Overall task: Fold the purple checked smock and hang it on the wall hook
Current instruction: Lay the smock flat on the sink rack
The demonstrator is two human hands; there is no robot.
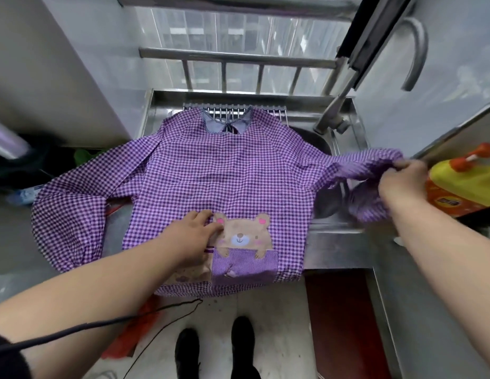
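Observation:
The purple checked smock (211, 170) lies spread front-up over a steel sink counter, collar at the far side, a bear patch and striped pocket near its hem. My left hand (193, 236) presses flat on the cloth just left of the bear patch, fingers apart. My right hand (402, 181) pinches the cuff end of the smock's right sleeve (375, 165) and holds it lifted off the counter at the right. The left sleeve hangs over the counter's left edge. No wall hook is in view.
A steel sink (334, 222) with a tap (328, 121) sits under the smock. A yellow and orange detergent bottle (462, 184) stands at the right, close to my right hand. A window with bars is behind. A black cable (101, 324) hangs near my left arm.

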